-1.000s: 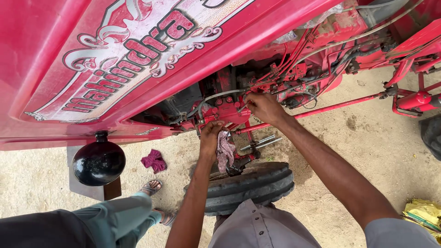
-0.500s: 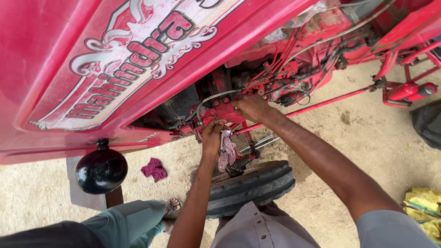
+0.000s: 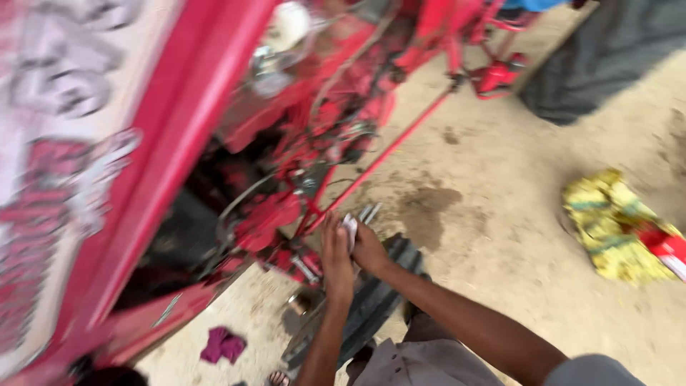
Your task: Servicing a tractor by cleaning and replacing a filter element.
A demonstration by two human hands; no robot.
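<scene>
We see a pale rag (image 3: pixel 349 229) pinched between the 2 hands, just above the black tyre (image 3: pixel 371 300) and beside the red engine parts (image 3: pixel 279 214) of the tractor. The left hand (image 3: pixel 336 254) lies against the rag with fingers stretched and close together; whether they clasp it we cannot tell through the blur. The right hand (image 3: pixel 369 250) curls its fingers narrowly around the rag. A metal bolt end (image 3: pixel 369 212) juts out just above the rag. A thin red rod (image 3: pixel 389 154) runs up and away from the hands. Left of the tyre lies a magenta cloth (image 3: pixel 223 345) on the sandy ground (image 3: pixel 500 236); far right of the tyre sits a yellow crumpled bag (image 3: pixel 614 225)
</scene>
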